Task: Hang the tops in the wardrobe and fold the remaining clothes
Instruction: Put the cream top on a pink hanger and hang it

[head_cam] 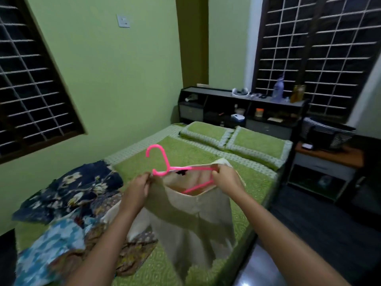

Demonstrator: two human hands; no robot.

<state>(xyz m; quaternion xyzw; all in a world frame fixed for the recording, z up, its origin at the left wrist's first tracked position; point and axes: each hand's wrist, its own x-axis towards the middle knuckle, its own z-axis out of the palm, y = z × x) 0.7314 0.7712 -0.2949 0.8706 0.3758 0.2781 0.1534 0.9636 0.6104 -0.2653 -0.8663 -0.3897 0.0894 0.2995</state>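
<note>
A beige top (191, 219) hangs in the air over the bed, with a pink plastic hanger (165, 162) pushed inside its neck opening. My left hand (138, 187) pinches the top's left shoulder by the hanger's end. My right hand (225, 179) grips the right shoulder together with the hanger's arm. The hook sticks up between my hands. On the bed to the left lies a heap of clothes: a dark blue floral garment (72, 188), a light blue patterned one (47, 246) and a brown printed one (132, 252).
The bed (255, 182) has a green cover and two pillows (235, 141) at its head. Behind it stands a dark shelf headboard (243, 108) with bottles and small items. A bedside table (325, 164) is at the right, dark floor beside it. No wardrobe is in view.
</note>
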